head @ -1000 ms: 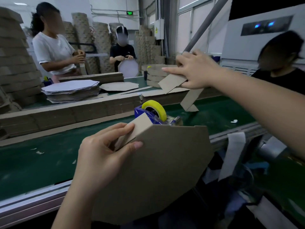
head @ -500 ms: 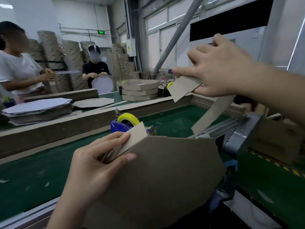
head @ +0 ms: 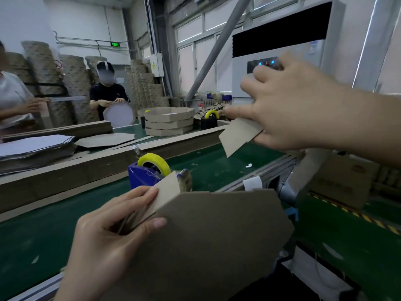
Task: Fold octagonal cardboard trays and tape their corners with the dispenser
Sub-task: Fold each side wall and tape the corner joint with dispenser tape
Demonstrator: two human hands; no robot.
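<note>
The single view comes from the person's head: wide-angle, facing forward and slightly down across the green belt (head: 217, 170). It sits very close to the left hand (head: 104, 242) and the cardboard tray (head: 212, 240) at the near edge. The right hand (head: 299, 105) is raised at right. The tape dispenser (head: 143, 173) is near centre, a worker in black (head: 108, 94) far left, and the windows (head: 195, 61) far right.

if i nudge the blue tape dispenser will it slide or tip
The tape dispenser looks squat and broad-based, so it probably slides rather than tips. Its yellow roll sits cradled in the body, so it likely stays put.
</note>
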